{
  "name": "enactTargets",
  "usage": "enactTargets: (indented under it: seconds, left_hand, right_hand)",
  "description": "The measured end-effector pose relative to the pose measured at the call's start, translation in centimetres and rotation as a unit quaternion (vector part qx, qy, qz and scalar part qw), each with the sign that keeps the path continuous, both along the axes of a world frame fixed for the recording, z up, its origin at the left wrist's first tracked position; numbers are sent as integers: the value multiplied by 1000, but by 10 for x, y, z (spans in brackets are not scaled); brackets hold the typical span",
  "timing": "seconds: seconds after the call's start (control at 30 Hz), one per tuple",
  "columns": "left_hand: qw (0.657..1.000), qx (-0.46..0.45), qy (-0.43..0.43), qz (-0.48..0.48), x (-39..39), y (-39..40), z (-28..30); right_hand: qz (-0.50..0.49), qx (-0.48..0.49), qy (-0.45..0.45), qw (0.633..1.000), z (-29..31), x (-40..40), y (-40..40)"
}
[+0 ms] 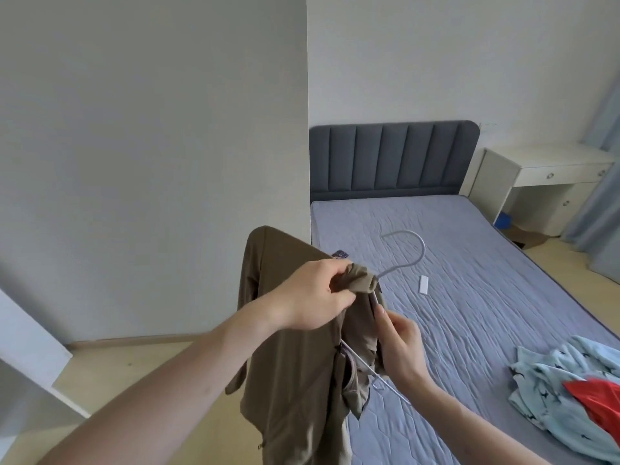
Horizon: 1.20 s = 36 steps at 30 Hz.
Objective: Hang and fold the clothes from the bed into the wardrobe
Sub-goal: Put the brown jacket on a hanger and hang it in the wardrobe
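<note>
Head view: beside the bed point(469, 263), the left hand point(315, 297) pinches the bunched collar of a limp olive-brown garment point(295, 380) at the neck of a thin metal hanger point(407, 245); the right hand point(401, 350) grips the hanger's arm through the cloth. Soft and light, the fabric likely slips; hold at the shoulders. More clothes point(553, 391) lie at the bed's near right edge.

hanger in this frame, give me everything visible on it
The hanger is thin, pale grey and looks like coated wire. Its open hook curves up over the bed. Its neck disappears into bunched fabric of the brown garment pinched by the left hand. The right hand grips one arm lower down. A bare stretch of wire pokes out below, tilted down to the right. The rest is hidden by cloth. It is held in the air, touching nothing else.
</note>
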<state>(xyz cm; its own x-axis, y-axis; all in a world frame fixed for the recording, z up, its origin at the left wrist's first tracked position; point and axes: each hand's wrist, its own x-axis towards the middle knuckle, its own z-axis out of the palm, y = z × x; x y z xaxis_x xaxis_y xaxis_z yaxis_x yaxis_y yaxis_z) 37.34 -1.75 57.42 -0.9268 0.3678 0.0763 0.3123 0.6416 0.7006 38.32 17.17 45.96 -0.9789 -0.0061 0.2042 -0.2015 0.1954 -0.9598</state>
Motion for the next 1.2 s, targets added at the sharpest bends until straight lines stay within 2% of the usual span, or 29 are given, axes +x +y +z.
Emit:
enactTargets:
  seconds: [0.07, 0.13, 0.17, 0.27, 0.4, 0.53, 0.6, 0.67, 0.73, 0.77, 0.83, 0.9, 0.97, 1.03, 1.1, 1.2]
  left_hand:
    - [988, -114, 107, 12, 1, -9, 5]
    - [943, -213, 252, 38, -5, -19, 9]
    - [930, -233, 281, 43, -9, -24, 13]
    - [940, -224, 255, 26, -26, -40, 21]
    - [941, -223, 252, 24, -40, -51, 23]
    - [938, -198, 280, 43, -45, -51, 24]
    - [938, -171, 293, 65, -47, -54, 25]
    - [937, -154, 301, 86, -49, -56, 27]
    - [935, -141, 309, 100, -49, -58, 30]
    - [934, -135, 315, 105, -49, -57, 33]
    - [929, -128, 331, 109, -48, -55, 40]
    - [925, -125, 343, 108, -46, -51, 48]
    - [922, -118, 353, 105, -42, -48, 57]
    - [921, -115, 358, 99, -38, -47, 64]
    - [922, -115, 359, 95, -34, -47, 70]
    - [924, -115, 352, 98, -29, -52, 76]
  right_hand:
    - [6, -2, 5, 1000, 4, 1, 2]
    - [15, -1, 12, 1000, 10, -1, 4]
    - [15, -3, 16, 1000, 14, -1, 4]
    - [19, -10, 34, 999, 24, -1, 7]
    - [7, 33, 62, 998, 29, -3, 16]
    - [-63, 127, 188, 972, 17, -3, 31]
    - [-101, 129, 239, 957, 2, 4, 38]
    - [-88, 108, 251, 958, -14, 14, 41]
    - [-55, 89, 194, 975, -35, 22, 38]
    - [-50, 90, 128, 986, -44, 23, 35]
    - [-58, 91, -86, 990, -58, 20, 27]
    - [-56, 28, -316, 947, -68, 9, 19]
    - [-38, -43, -441, 896, -77, -5, 15]
    - [-5, -102, -496, 862, -78, -15, 11]
    - [26, -128, -518, 845, -75, -25, 5]
    - [-9, -122, -498, 858, -74, -39, -5]
